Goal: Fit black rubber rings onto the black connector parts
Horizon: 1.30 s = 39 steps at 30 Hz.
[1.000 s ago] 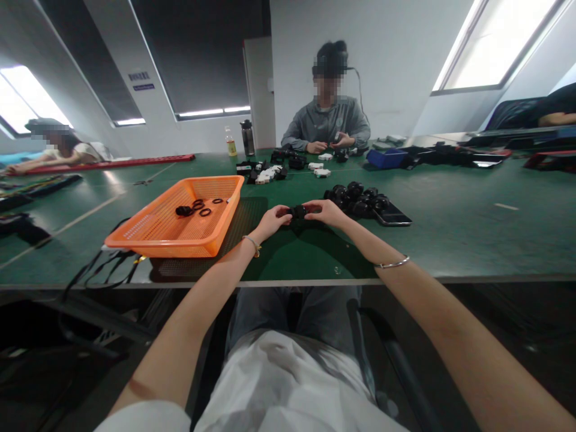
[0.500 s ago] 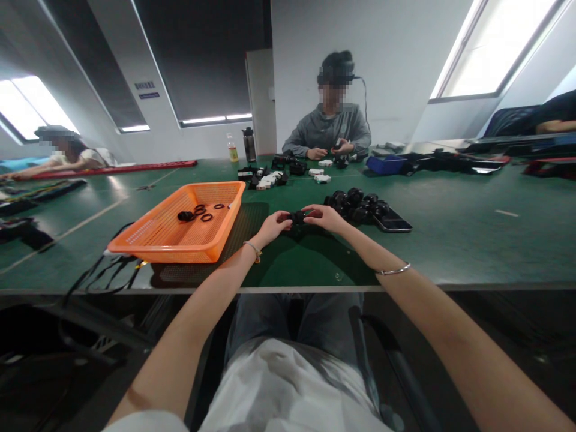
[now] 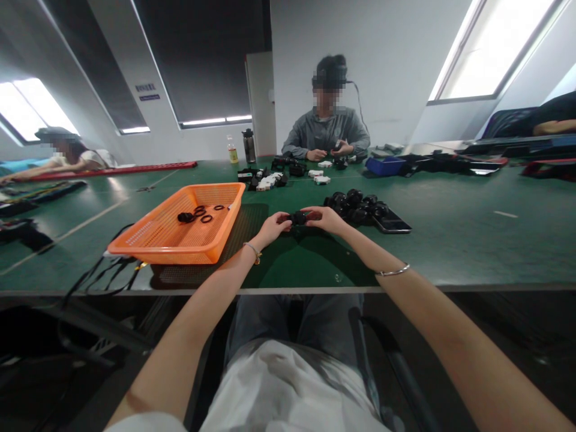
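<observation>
Both my hands meet over the green table on one small black round part. My left hand pinches its left end and my right hand grips its right end, fingers curled. Just right of my right hand lies a heap of several similar black parts beside a dark phone. An orange mesh basket to the left of my left hand holds a few black rings and one black part.
A person in grey sits across the table handling small parts, with black and white pieces and a blue tray nearby. Another person leans at far left. Two bottles stand at the back. Cables hang off the near edge.
My hands have stayed together on the black part, with only small finger shifts. The view has tilted slightly, so everything sits a little lower in the picture.
</observation>
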### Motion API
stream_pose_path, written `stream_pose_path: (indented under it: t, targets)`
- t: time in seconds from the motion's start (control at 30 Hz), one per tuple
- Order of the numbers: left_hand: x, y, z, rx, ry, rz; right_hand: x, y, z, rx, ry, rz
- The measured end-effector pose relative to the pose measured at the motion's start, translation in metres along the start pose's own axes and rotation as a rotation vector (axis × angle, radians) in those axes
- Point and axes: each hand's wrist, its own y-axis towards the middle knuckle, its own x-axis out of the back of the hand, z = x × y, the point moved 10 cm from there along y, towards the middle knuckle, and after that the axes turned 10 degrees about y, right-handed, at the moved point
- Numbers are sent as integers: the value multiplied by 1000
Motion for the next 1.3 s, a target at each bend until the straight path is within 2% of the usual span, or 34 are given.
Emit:
stream_pose_path:
  t: [0.3, 0.43, 0.8, 1.3]
  targets:
    - [1, 3, 4, -23, -4, 2, 5, 2, 4, 67, -96, -46]
    - [2, 1, 0, -40, 16, -1, 4, 1, 4, 44, -127, -55]
    - [2, 2, 3, -24, 8, 0, 2, 1, 8, 99, -65, -41]
    - [1, 0, -1, -38, -10, 8, 4, 2, 3, 82, -71, -37]
